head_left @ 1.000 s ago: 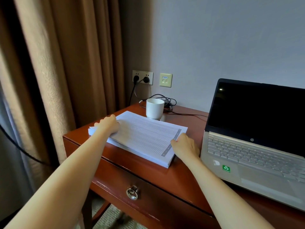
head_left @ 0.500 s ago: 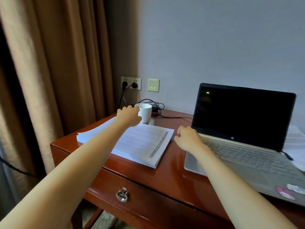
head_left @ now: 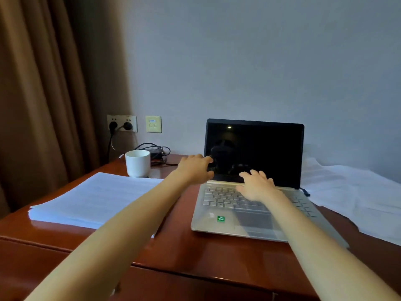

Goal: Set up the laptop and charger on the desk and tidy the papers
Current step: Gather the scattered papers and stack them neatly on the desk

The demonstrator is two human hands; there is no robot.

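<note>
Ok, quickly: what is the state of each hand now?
Left hand: at the left edge of the laptop; grip cannot be told.
Right hand: open, holding nothing.

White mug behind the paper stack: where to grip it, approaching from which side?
Wrap the white mug round its plain upright wall, probably from its right: no handle shows, paper stack lies in front, charger cables behind, bare desk to the right.
</note>
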